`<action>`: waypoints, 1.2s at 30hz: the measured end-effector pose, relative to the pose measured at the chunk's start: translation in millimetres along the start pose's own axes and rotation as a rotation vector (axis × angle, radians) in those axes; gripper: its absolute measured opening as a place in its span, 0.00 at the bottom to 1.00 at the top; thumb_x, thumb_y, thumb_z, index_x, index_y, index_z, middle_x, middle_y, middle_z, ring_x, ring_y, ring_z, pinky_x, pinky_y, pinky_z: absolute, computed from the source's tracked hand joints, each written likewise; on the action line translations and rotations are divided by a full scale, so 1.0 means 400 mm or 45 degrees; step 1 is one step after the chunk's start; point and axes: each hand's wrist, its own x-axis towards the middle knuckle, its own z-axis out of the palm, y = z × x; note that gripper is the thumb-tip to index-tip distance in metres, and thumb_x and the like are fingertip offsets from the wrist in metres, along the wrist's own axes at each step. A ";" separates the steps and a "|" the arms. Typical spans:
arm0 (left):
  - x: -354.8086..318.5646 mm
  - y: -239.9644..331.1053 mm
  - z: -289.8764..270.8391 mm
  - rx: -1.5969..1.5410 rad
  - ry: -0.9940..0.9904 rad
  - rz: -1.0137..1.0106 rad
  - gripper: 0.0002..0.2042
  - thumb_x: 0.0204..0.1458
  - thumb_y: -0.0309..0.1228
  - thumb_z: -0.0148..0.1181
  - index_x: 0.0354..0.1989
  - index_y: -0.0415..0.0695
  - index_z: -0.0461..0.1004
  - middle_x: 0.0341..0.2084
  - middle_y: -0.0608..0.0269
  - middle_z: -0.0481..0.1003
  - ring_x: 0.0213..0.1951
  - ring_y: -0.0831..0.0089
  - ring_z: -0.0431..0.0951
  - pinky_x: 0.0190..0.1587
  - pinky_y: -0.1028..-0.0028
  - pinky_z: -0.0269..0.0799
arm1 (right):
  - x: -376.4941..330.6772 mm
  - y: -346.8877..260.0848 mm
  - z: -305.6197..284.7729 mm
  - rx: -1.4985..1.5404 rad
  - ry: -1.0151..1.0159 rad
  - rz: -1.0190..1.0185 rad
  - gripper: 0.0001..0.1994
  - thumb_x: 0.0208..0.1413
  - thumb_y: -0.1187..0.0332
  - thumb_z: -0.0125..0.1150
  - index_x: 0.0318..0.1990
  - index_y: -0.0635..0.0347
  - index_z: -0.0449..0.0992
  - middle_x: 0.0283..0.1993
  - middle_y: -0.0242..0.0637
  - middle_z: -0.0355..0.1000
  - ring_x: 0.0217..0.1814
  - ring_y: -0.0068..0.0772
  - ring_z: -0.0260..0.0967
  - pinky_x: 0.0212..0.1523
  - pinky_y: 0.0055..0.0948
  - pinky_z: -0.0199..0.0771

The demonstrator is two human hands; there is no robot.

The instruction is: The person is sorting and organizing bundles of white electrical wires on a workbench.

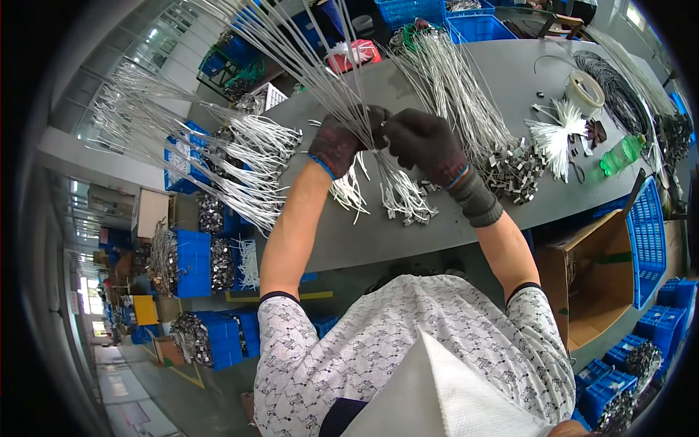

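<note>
1. gloved hands meet above the grey table (437, 240), both in dark knit work gloves with blue-edged cuffs.
2. left hand (338, 142) is closed around a bundle of white wires (320, 73); the wires fan up and away past its knuckles toward the top of the view, and their lower ends with small metal terminals (408, 204) hang below the hands, just over the table.
3. right hand (422, 138) is closed too, its fingertips pinching at the same bundle where the two hands touch; what exactly sits between the fingertips is too small to tell.
4. second pile of white wires with metal end pieces (466, 95) lies on the table just right of the hands, stretching toward the far edge.
5. farther right on the table are a tuft of white cable ties (557, 138), a roll of tape (585, 91) and a green plastic bottle (622, 153) lying on its side.
6. blue plastic crates (193, 262) full of similar wired parts stand on the floor to the left, and an open cardboard box (597, 284) stands at the right beside the table.
</note>
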 end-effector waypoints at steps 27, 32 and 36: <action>-0.067 -0.156 -0.050 -0.370 0.277 0.519 0.19 0.64 0.38 0.51 0.43 0.28 0.73 0.37 0.45 0.77 0.42 0.63 0.79 0.48 0.72 0.77 | -0.027 0.171 -0.067 -0.835 0.281 -0.503 0.05 0.52 0.73 0.58 0.36 0.63 0.73 0.25 0.43 0.71 0.26 0.31 0.72 0.32 0.29 0.73; -0.001 -0.087 -0.080 -0.801 0.091 -0.019 0.16 0.63 0.37 0.51 0.47 0.34 0.71 0.38 0.49 0.78 0.42 0.58 0.80 0.49 0.59 0.77 | 0.011 0.135 -0.088 -0.898 0.179 -0.403 0.05 0.54 0.71 0.57 0.36 0.61 0.74 0.31 0.46 0.74 0.33 0.47 0.75 0.34 0.36 0.74; 0.046 -0.038 -0.064 -0.042 -0.201 0.040 0.12 0.60 0.32 0.55 0.45 0.36 0.73 0.36 0.56 0.78 0.39 0.64 0.81 0.45 0.61 0.80 | 0.052 0.029 -0.068 -1.084 0.323 -0.798 0.05 0.57 0.72 0.55 0.40 0.59 0.73 0.38 0.46 0.73 0.40 0.50 0.73 0.37 0.37 0.74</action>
